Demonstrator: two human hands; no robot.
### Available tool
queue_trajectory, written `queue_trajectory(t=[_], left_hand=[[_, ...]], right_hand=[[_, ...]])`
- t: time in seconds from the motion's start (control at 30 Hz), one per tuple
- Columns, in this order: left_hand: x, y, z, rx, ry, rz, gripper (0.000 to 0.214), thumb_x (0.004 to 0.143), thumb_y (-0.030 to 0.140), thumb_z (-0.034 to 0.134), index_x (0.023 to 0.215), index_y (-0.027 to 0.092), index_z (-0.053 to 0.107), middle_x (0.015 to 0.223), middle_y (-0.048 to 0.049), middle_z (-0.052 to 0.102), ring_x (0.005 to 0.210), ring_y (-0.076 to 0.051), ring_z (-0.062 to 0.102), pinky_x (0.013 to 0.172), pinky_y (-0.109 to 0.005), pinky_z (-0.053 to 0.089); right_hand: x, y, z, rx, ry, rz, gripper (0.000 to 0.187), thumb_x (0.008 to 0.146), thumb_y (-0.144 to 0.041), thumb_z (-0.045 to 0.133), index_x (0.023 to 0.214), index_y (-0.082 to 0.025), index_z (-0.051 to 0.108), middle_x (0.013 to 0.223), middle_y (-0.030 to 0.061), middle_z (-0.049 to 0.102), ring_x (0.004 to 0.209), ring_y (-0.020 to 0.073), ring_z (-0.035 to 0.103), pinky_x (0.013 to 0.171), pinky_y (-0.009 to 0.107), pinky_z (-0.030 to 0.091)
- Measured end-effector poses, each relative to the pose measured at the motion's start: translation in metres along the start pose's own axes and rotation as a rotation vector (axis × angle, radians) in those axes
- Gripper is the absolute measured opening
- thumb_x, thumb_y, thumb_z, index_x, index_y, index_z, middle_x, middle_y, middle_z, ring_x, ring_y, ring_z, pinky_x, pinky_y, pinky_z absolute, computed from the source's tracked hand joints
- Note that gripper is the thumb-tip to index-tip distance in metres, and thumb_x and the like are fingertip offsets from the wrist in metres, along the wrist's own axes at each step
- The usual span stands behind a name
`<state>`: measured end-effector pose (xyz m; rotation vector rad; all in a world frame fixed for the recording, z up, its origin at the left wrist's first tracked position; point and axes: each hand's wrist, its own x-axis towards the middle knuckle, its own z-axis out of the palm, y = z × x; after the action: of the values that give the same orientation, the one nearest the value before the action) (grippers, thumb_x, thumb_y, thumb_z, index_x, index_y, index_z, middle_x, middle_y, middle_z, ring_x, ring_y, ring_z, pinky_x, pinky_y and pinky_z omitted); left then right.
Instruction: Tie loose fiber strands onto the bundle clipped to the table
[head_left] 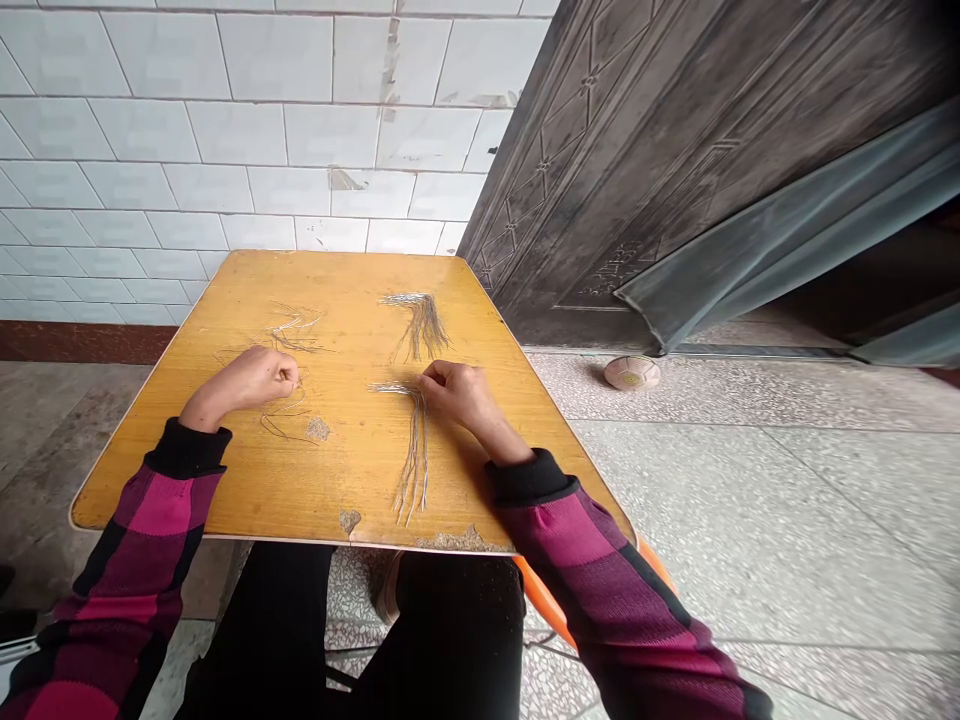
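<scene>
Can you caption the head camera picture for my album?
Right hand at bent wires, left hand among loose wires, on a chipped wooden table.

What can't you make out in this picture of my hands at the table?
Left hand, head view: its own curl hides whether it holds anything.
Right hand, head view: its fingertips cover the upper end of the nearer strand bundle; the grip is too small to tell.
Orange object, head view: tabletop and right sleeve cover most.
Pale object, head view: cut off by the left edge.
</scene>
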<state>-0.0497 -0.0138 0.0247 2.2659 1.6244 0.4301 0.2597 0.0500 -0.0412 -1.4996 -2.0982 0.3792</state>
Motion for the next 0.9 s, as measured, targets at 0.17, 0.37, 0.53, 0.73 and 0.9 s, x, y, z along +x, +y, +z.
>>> queue_trajectory(t=[0.17,0.37,0.53,0.73,0.9], left_hand=[[-0.001,0.015,0.005,-0.407,0.100,0.001,0.010,0.071,0.024,0.057,0.068,0.017,0.064,0.058,0.0000,0.060,0.051,-0.011,0.050,0.048,-0.022,0.035],[0.000,0.044,0.045,-0.545,0.149,0.109,0.012,0.076,0.026,0.061,0.073,0.015,0.066,0.056,0.0025,0.056,0.049,-0.008,0.045,0.046,-0.020,0.034],[-0.001,0.058,0.069,-0.521,0.141,0.151,0.015,0.080,0.025,0.057,0.074,0.015,0.067,0.055,0.0028,0.054,0.048,-0.008,0.042,0.046,-0.021,0.033],[-0.003,0.055,0.046,-0.633,0.202,0.067,0.018,0.079,0.032,0.060,0.077,0.016,0.068,0.064,-0.0012,0.063,0.047,-0.008,0.047,0.045,-0.021,0.036],[0.003,0.041,0.031,-0.836,0.404,-0.061,0.021,0.079,0.034,0.059,0.072,0.015,0.064,0.072,-0.0037,0.065,0.050,-0.008,0.041,0.045,-0.021,0.031]], right_hand=[[-0.003,-0.007,-0.004,0.200,0.063,0.005,0.025,0.080,-0.036,0.053,0.066,-0.016,0.058,0.056,0.0003,0.054,0.052,0.0117,0.046,0.053,0.025,0.032],[-0.022,-0.040,-0.006,0.977,-0.288,0.019,0.035,0.075,-0.050,0.066,0.084,-0.016,0.064,0.075,0.0025,0.064,0.052,0.0083,0.051,0.047,0.021,0.039],[-0.033,-0.054,0.004,1.252,-0.463,0.061,0.030,0.069,-0.045,0.075,0.077,-0.017,0.067,0.076,0.0004,0.066,0.050,0.0058,0.051,0.042,0.018,0.040],[-0.029,-0.048,-0.001,1.402,-0.457,0.165,0.027,0.067,-0.038,0.078,0.072,-0.016,0.065,0.067,-0.0020,0.063,0.046,0.0039,0.048,0.039,0.015,0.036],[-0.029,-0.046,-0.004,1.382,-0.574,0.164,0.029,0.067,-0.039,0.078,0.072,-0.015,0.064,0.066,-0.0017,0.063,0.048,0.0040,0.050,0.042,0.014,0.038]])
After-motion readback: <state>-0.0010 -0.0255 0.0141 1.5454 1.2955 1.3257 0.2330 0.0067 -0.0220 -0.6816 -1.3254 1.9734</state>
